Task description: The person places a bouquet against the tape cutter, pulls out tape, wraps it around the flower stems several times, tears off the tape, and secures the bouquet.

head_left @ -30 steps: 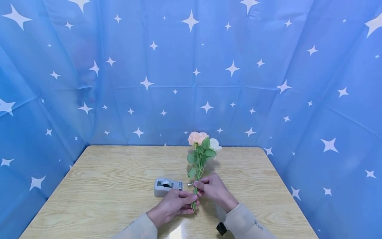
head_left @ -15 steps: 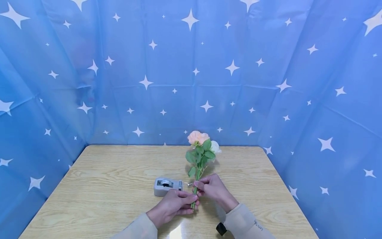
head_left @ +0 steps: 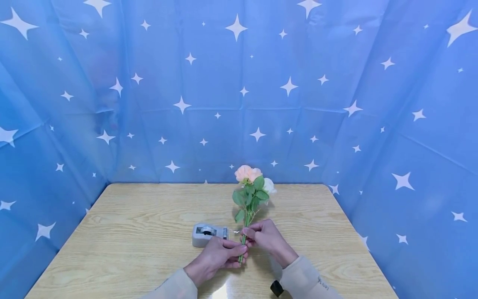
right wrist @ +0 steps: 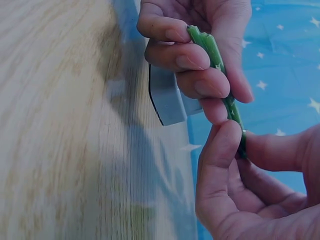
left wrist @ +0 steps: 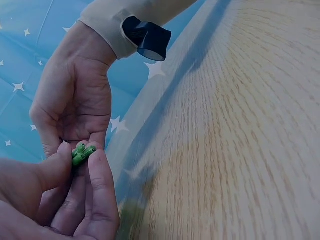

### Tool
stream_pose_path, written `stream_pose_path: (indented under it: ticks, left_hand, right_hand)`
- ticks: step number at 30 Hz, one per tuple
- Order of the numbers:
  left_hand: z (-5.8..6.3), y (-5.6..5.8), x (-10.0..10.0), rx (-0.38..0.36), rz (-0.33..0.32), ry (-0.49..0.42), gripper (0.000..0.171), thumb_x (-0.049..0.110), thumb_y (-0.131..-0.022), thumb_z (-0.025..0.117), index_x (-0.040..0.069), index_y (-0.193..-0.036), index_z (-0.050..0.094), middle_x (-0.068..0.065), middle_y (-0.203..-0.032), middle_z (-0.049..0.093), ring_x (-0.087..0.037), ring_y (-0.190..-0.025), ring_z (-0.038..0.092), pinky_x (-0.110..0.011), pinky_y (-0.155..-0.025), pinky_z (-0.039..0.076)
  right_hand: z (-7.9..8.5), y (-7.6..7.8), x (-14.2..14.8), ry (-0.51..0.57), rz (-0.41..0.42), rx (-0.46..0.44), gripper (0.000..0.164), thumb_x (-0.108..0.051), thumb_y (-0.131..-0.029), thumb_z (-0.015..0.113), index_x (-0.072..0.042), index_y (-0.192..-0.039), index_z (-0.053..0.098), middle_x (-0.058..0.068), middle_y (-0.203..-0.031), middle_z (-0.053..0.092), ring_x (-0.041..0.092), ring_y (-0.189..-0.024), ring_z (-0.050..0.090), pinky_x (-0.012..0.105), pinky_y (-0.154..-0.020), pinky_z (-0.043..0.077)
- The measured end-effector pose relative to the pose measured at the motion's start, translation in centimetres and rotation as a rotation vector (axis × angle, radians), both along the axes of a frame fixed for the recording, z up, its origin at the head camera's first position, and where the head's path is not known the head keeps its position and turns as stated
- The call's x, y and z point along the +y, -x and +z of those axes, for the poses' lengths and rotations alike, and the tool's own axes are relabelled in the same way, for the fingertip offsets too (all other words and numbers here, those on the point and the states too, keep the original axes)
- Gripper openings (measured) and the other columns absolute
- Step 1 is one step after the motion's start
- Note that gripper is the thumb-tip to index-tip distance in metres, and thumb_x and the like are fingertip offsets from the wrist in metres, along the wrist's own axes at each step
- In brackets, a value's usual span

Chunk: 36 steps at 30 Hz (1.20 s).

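Observation:
A bunch of peach and white flowers [head_left: 249, 173] with green leaves stands tilted over the table, its green stems [head_left: 245, 232] gathered together. Low on the stems, my left hand [head_left: 218, 254] pinches them between thumb and fingers. Just above it, my right hand [head_left: 269, 238] pinches the same stems. In the left wrist view the cut stem ends [left wrist: 82, 154] poke out from the left fingers. A grey tape dispenser [head_left: 203, 237] sits just behind the left hand. Something thin and shiny, perhaps clear tape [head_left: 235, 231], shows between the dispenser and the stems.
The wood-grain table [head_left: 142, 232] reaches back to a blue star-patterned curtain [head_left: 224, 83], which also hangs along both sides. A black wrist camera [head_left: 276, 288] hangs beneath the right sleeve.
Both hands stay nearly in place on the stems. The flower heads have turned or shifted very slightly left, and the head view has moved a little.

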<state>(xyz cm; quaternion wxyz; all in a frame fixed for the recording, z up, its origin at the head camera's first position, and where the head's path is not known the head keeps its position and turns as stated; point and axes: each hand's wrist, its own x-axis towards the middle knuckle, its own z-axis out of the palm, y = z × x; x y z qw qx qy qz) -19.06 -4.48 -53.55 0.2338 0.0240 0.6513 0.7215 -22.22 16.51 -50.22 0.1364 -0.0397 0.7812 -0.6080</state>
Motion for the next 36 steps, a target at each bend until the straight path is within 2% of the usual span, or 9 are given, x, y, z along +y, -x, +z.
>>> stream_pose_path:
  ticks: [9, 15, 21, 28, 32, 36]
  left_hand:
    - [0.24, -0.02, 0.08, 0.008, 0.009, 0.028, 0.024, 0.013, -0.106, 0.087, -0.003, -0.124, 0.086, -0.015, -0.103, 0.090, -0.012, -0.082, 0.084, -0.026, -0.078, 0.074]
    - [0.35, -0.07, 0.14, 0.016, 0.020, 0.040, 0.022, 0.012, -0.106, 0.088, -0.002, -0.122, 0.087, -0.019, -0.105, 0.090, -0.013, -0.084, 0.086, -0.027, -0.078, 0.074]
    - [0.41, -0.09, 0.25, 0.033, 0.031, 0.053, 0.021, 0.010, -0.105, 0.088, -0.003, -0.121, 0.087, -0.021, -0.104, 0.089, -0.014, -0.083, 0.086, -0.027, -0.077, 0.074]
    - [0.51, 0.04, 0.31, 0.051, 0.054, 0.085, 0.018, 0.009, -0.103, 0.090, -0.001, -0.117, 0.089, -0.019, -0.099, 0.090, -0.013, -0.079, 0.085, -0.025, -0.073, 0.073]
    - [0.71, 0.01, 0.34, 0.089, 0.060, 0.132, 0.015, 0.011, -0.102, 0.092, 0.001, -0.113, 0.090, -0.017, -0.096, 0.090, -0.010, -0.073, 0.082, -0.025, -0.071, 0.072]
    - [0.91, -0.06, 0.39, 0.164, 0.074, 0.202, 0.012, 0.013, -0.100, 0.094, 0.003, -0.108, 0.092, -0.015, -0.092, 0.089, -0.007, -0.066, 0.078, -0.024, -0.066, 0.070]
  right_hand:
    - [0.07, -0.14, -0.18, -0.014, -0.012, -0.003, 0.027, -0.013, -0.112, 0.077, 0.014, -0.114, 0.084, 0.009, -0.089, 0.085, 0.011, -0.074, 0.075, 0.024, -0.074, 0.070]
    - [0.19, -0.41, -0.20, -0.056, -0.003, 0.046, 0.029, -0.015, -0.113, 0.076, 0.012, -0.115, 0.085, 0.012, -0.091, 0.086, 0.012, -0.075, 0.077, 0.025, -0.073, 0.070]
    - [0.26, -0.49, -0.30, -0.082, -0.020, 0.064, 0.036, -0.023, -0.117, 0.074, 0.010, -0.107, 0.085, 0.012, -0.085, 0.083, 0.012, -0.072, 0.075, 0.029, -0.073, 0.072]
    - [0.50, -0.75, -0.60, -0.131, -0.078, 0.117, 0.036, -0.026, -0.116, 0.076, 0.002, -0.097, 0.088, 0.010, -0.080, 0.083, 0.013, -0.068, 0.078, 0.030, -0.069, 0.072]
    - [0.55, -0.87, -0.69, -0.162, -0.100, 0.141, 0.036, -0.028, -0.115, 0.078, 0.001, -0.097, 0.089, 0.010, -0.078, 0.084, 0.015, -0.067, 0.080, 0.031, -0.068, 0.072]
    - [0.61, -0.80, -0.80, -0.185, -0.106, 0.153, 0.034, -0.028, -0.113, 0.080, 0.000, -0.097, 0.089, 0.008, -0.076, 0.083, 0.015, -0.066, 0.079, 0.032, -0.067, 0.072]
